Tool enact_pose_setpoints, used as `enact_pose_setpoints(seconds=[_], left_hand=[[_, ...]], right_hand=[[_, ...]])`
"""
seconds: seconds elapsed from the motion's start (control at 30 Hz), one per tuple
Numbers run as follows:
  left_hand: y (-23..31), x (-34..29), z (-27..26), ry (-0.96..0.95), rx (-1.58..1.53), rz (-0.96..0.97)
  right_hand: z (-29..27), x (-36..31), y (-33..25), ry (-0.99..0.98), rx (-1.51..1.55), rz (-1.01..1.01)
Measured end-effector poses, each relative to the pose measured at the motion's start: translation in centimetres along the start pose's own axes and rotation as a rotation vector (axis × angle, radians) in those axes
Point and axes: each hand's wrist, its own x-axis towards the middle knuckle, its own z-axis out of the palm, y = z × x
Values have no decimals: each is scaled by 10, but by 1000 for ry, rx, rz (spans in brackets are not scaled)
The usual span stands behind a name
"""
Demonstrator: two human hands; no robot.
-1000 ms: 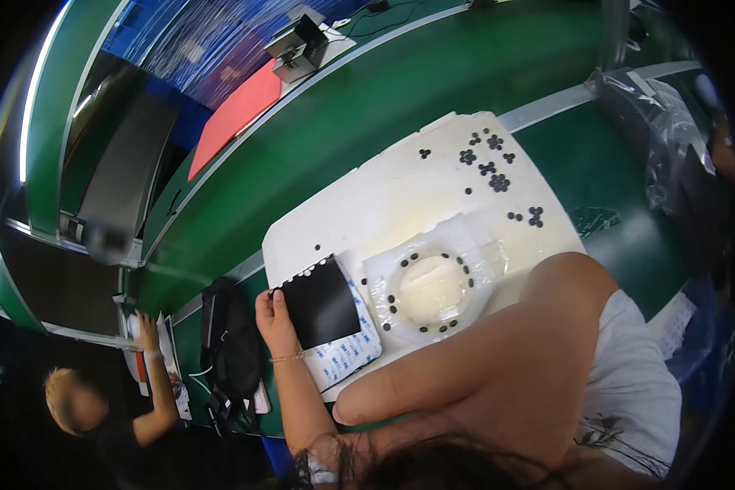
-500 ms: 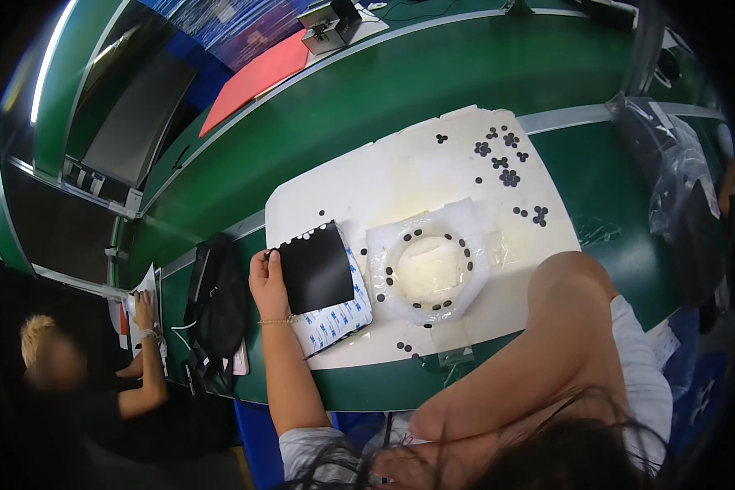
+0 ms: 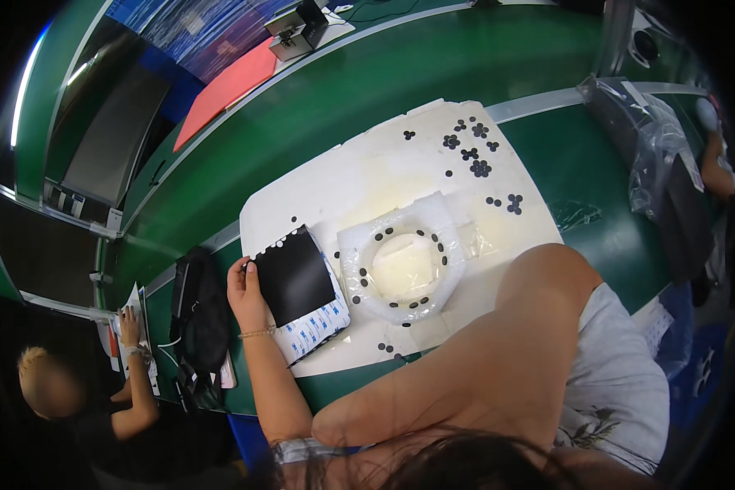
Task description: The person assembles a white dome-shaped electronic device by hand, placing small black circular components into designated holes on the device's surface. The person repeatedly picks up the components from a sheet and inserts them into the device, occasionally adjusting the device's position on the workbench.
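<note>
My left hand [image 3: 248, 291] pinches the left edge of a black sheet [image 3: 294, 278], thumb on top. Along the sheet's upper left edge runs a row of white round spots, and its folded liner [image 3: 318, 328] is white with blue print. Right of it lies a ring-shaped white foam piece [image 3: 358, 243], wrapped in clear film, with small black round pads [image 3: 442, 247] spaced around it. My right forearm [image 3: 457, 351] crosses the lower view, elbow raised near the ring, bent back toward me. Its hand is low down, mostly hidden by dark hair; the fingers do not show.
Black round pads [image 3: 481, 168] lie in clusters at the far right of the white board [image 3: 335, 175]. The board rests on a green table [image 3: 539, 155]. A black bag [image 3: 200, 318] sits at left, near a co-worker's hand [image 3: 129, 327]. Plastic-wrapped dark items [image 3: 649, 163] stand at right.
The whole scene has shifted left in view. My left hand still grips the black sheet. My right forearm has swung lower left, its far end now near my left arm.
</note>
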Motion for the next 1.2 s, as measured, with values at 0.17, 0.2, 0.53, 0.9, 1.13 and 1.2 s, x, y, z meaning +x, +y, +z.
enact_pose_setpoints(seconds=[0.17,0.2,0.53,0.9,1.13,1.2], left_hand=[[-7,1,-10,-26,3,-2],[-5,2,-7,-23,34,-10],[-7,3,-12,-18,67,43],[-3,4,-10,-42,109,69],[1,3,-7,-33,119,55],[2,4,-7,-39,107,59]], right_hand=[[-4,-5,-6,173,799,385],[-2,-7,-5,208,904,448],[-6,-10,7,396,1341,571],[-6,-12,7,403,1330,623],[0,-15,6,394,1293,644],[0,-15,6,396,1280,636]])
